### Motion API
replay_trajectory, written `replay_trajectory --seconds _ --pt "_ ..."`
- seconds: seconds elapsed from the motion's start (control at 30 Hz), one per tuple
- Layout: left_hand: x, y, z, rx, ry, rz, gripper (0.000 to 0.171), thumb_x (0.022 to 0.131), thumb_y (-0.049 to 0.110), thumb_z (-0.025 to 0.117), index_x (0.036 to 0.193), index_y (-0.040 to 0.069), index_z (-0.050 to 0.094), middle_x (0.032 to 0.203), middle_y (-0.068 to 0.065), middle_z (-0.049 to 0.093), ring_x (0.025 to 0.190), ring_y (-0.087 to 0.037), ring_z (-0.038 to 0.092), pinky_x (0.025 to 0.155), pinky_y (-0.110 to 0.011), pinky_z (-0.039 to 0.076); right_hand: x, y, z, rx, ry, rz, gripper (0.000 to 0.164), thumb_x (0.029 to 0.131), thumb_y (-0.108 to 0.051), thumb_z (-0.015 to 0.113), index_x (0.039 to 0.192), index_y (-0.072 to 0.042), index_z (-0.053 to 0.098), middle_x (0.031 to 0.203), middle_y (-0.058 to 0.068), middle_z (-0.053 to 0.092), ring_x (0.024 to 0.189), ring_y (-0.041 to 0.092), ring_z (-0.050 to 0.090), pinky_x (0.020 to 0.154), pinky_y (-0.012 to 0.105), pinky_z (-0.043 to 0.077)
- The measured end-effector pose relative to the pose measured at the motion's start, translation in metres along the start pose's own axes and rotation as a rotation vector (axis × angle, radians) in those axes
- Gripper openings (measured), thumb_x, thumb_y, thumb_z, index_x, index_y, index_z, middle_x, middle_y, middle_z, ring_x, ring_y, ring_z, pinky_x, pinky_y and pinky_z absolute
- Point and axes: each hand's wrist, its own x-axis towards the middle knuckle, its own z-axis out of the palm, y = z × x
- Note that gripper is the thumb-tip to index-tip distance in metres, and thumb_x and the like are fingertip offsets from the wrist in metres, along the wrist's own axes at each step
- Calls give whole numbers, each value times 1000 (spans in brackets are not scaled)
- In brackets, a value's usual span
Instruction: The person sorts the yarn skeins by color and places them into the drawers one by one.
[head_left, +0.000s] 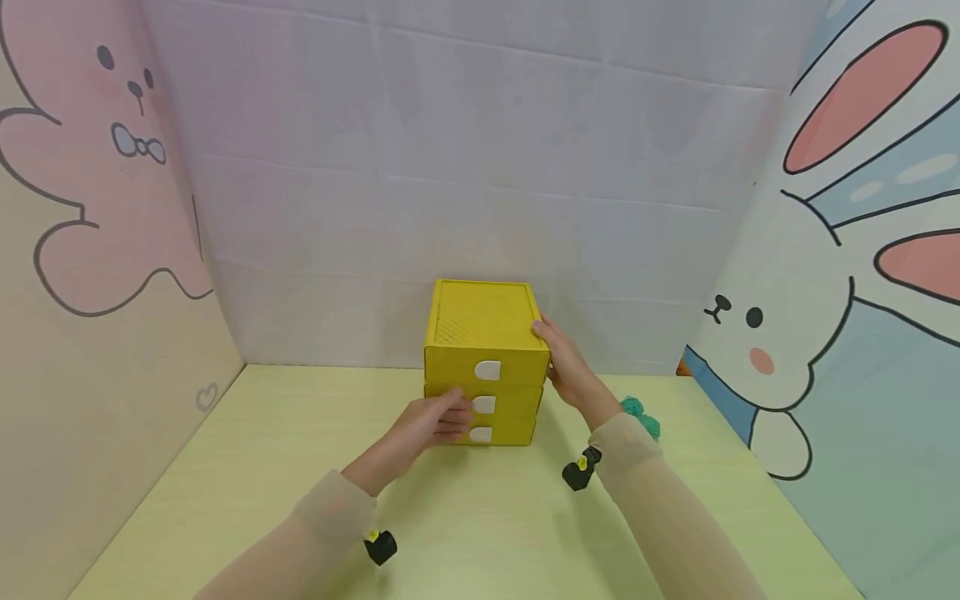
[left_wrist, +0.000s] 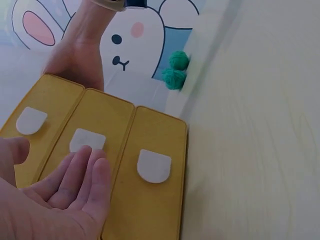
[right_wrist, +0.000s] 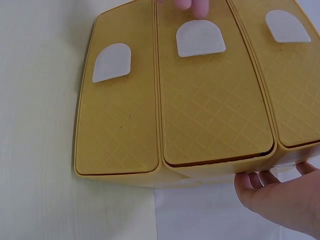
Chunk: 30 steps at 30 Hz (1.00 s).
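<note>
A yellow three-drawer storage box [head_left: 483,317] stands on the table, each drawer front bearing a white tab handle. My left hand [head_left: 435,421] is at the box's front, fingers extended and slightly bent. Its fingertips [left_wrist: 100,170] are right at the middle drawer's white tab [left_wrist: 87,140], overlapping its edge in the left wrist view. At the right side, my right hand [head_left: 570,367] holds the box by its upper edge, with a finger over the top rim and others against the side wall. All three drawers [right_wrist: 215,110] sit flush or nearly flush.
A green knobbly object [left_wrist: 175,70], like two joined balls, lies on the table right of the box, partly behind my right forearm in the head view. A pale cloth wall [head_left: 480,167] rises behind the box, and printed panels flank the light yellow table [head_left: 300,417].
</note>
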Motion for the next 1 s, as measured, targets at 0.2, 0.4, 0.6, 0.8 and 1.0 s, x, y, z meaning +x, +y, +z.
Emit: replay_trajectory --seconds 0.2,0.4,0.6,0.8,1.0 --pt "-9 29 -11 54 69 87 49 110 43 58 128 1 72 123 -16 74 114 -31 71 100 -36 59 1 0 0 6 3 6 66 114 -43 42 173 -31 14 178 6 14 160 32 21 129 61 15" --pt "-15 63 -24 119 126 248 41 110 39 59 126 3 72 121 -15 74 110 -30 71 97 -33 60 0 0 0 2 -3 1 66 114 -43 41 173 -31 13 178 5 15 160 32 22 128 62 14" --pt "-10 85 -40 220 290 362 41 109 41 61 138 12 68 132 -7 71 119 -26 66 107 -43 53 0 0 0 -1 -12 -4 66 115 -43 40 173 -31 12 179 5 12 161 32 20 129 64 12" --pt "9 91 -45 237 339 309 50 109 39 61 155 22 53 157 -2 53 141 -28 50 118 -53 42 0 0 -1 -5 -9 2 66 115 -43 41 173 -32 12 179 4 11 161 32 19 129 64 11" --pt "31 90 -44 140 281 172 68 109 45 58 168 24 31 172 -7 31 157 -31 31 127 -57 28 1 0 -1 -17 -15 -1 66 115 -44 40 173 -34 11 179 2 10 162 31 18 129 64 11"
